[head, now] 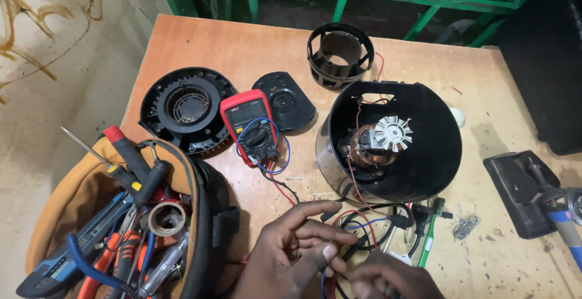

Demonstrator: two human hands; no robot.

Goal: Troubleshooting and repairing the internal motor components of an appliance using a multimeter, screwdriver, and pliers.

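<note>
Left hand (291, 250) fingers pinch blue wire (325, 272); right hand (391, 281) cut off, grip unclear.

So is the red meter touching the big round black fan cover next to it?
Touching, it seems: in the head view the red meter has its left edge overlapping the round black cover's rim, no gap visible.

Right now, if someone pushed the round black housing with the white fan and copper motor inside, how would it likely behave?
The round black housing lies on its curved side on the wooden table, so it would probably roll or rock. The copper motor likely makes it heavy on one side. Thin red wires trail out, so they may snag or drag.
</note>
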